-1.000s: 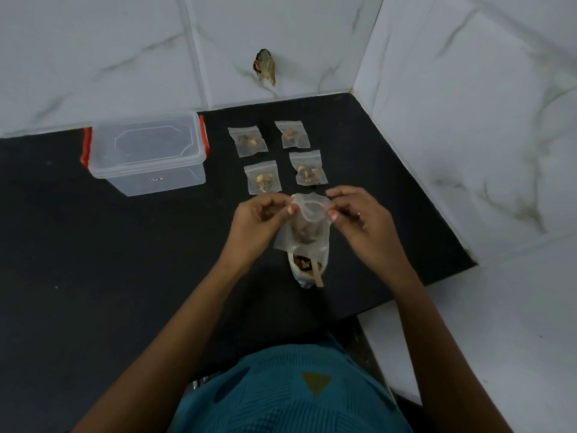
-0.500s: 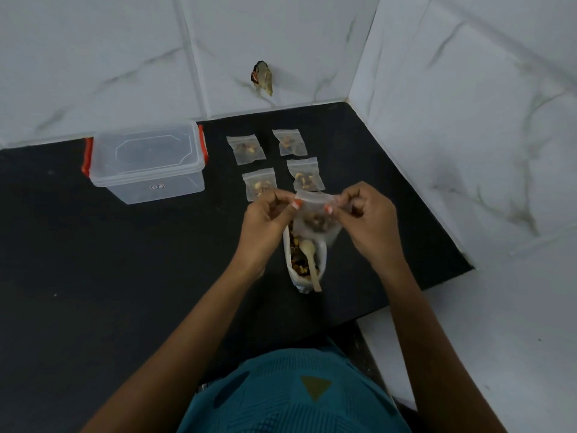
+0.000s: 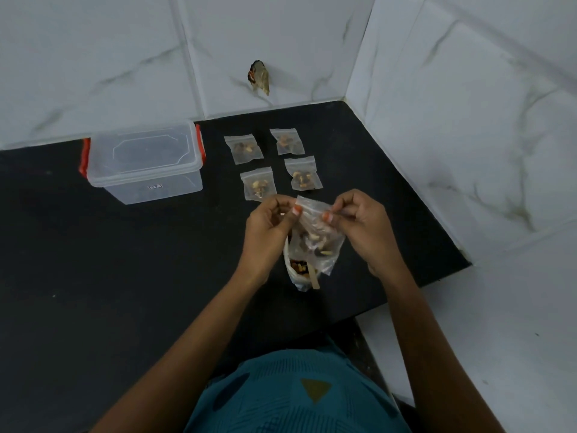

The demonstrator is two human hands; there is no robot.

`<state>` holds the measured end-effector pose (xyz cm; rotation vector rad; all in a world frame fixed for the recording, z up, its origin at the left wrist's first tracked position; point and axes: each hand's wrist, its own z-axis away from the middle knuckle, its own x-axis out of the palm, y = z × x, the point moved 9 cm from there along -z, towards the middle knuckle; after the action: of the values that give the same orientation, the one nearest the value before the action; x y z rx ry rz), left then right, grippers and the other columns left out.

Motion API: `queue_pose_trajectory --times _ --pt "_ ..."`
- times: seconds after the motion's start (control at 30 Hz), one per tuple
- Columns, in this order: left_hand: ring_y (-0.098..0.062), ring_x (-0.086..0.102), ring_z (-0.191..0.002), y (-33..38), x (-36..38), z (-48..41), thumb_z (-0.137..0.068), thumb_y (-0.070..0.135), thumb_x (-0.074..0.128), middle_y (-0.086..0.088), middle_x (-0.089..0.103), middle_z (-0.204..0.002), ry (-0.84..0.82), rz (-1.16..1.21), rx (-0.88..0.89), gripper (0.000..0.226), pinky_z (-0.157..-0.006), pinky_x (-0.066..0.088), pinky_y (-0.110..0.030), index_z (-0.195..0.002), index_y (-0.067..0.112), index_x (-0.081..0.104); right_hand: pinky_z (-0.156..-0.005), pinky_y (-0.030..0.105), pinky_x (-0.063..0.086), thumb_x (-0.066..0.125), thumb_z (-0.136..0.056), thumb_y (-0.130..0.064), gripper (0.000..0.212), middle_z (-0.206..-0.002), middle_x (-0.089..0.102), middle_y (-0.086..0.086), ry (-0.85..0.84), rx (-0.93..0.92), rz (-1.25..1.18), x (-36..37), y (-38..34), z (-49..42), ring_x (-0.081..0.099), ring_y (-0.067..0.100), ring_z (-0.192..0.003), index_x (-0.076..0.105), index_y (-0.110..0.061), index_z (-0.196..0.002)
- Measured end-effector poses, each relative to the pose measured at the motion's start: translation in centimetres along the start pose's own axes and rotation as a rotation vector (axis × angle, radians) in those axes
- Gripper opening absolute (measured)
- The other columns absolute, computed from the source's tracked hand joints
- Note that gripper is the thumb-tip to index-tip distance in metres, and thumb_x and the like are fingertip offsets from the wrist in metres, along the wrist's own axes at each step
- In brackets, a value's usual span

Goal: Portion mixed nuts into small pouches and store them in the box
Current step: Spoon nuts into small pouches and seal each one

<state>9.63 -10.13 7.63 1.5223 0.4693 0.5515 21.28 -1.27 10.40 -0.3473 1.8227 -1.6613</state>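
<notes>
— Largest first?
— White marble-veined wall tiles point(image 3: 93, 57) across the top and right of the frame. Under them, a matte black countertop point(image 3: 93, 276) filling left and centre. Teal patterned garment point(image 3: 296, 398) at bottom centre.
— The box?
— Clear rectangular plastic box point(image 3: 143, 170) at upper left, on the countertop, lid on, with orange-red latches point(image 3: 83, 157) at both ends.
— Hands?
— Mid-frame, above the countertop. Left hand point(image 3: 268, 226) pinching the top left corner of a small clear zip pouch point(image 3: 315, 226) between thumb and fingers. Right hand point(image 3: 365, 226) pinching the top right edge likewise. Mixed nuts point(image 3: 318, 245) bunched in its lower half. Pouch tilted, bottom corner hanging toward lower right. Cannot tell whether zipped.
— Beneath?
— Open clear bag of nuts point(image 3: 296, 275) on the countertop just below centre, partly hidden behind the held pouch. Pale wooden spoon point(image 3: 314, 281) poking out at the near rim.
— Filled ones?
— Lying flat, two rows of two, right of the box, apart from each other: back left pouch point(image 3: 244, 149), back right pouch point(image 3: 286, 141), front left pouch point(image 3: 258, 184) just above the left hand, front right pouch point(image 3: 303, 177).
— Smallest?
— Brownish scrap point(image 3: 259, 77) on the wall tiles at top centre, too blurred to identify.
</notes>
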Motion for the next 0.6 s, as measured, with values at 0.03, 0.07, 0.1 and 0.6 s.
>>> queue_pose_trajectory --times 0.03,0.07,0.1,0.6 --pt "0.001 0.061 -0.075 0.0 0.0 0.1 -0.09 0.006 0.052 0.004 0.062 -0.085 0.002 -0.002 0.0 0.015 -0.068 0.05 -0.013 -0.088 0.019 0.058 -0.066 0.014 0.053 0.063 -0.081 -0.002 0.022 -0.08 0.063 -0.003 0.023 0.001 0.004 -0.2 0.0 0.0 0.065 0.002 -0.077 0.053 -0.021 -0.078" --pt "0.001 0.06 -0.074 -0.1 0.1 0.1 -0.09 0.007 0.052 0.005 0.062 -0.084 0.004 0.002 -0.005 0.015 -0.067 0.05 -0.014 -0.088 0.02 0.058 -0.067 0.013 0.052 0.063 -0.081 -0.002 0.022 -0.081 0.063 -0.005 0.042 -0.002 -0.007 -0.3 0.0 0.0 0.064 -0.001 -0.078 0.053 -0.021 -0.079" --pt "0.001 0.06 -0.075 -0.1 0.0 0.1 -0.091 0.007 0.051 0.004 0.061 -0.084 0.006 0.01 -0.009 0.015 -0.068 0.05 -0.014 -0.088 0.02 0.057 -0.068 0.013 0.052 0.062 -0.082 -0.002 0.022 -0.083 0.063 -0.006 0.061 0.006 -0.037 -0.5 0.2 0.1 0.064 -0.003 -0.08 0.054 -0.022 -0.082" --pt "-0.006 0.068 -0.079 -0.2 1.1 0.1 -0.087 0.013 0.057 0.002 0.07 -0.087 -0.126 0.105 -0.151 0.009 -0.065 0.052 -0.016 -0.093 0.015 0.063 -0.077 0.027 0.056 0.061 -0.083 -0.008 0.011 -0.09 0.069 0.001 0.077 0.272 -0.408 0.1 3.2 0.7 0.068 0.012 -0.088 0.064 -0.014 -0.092"
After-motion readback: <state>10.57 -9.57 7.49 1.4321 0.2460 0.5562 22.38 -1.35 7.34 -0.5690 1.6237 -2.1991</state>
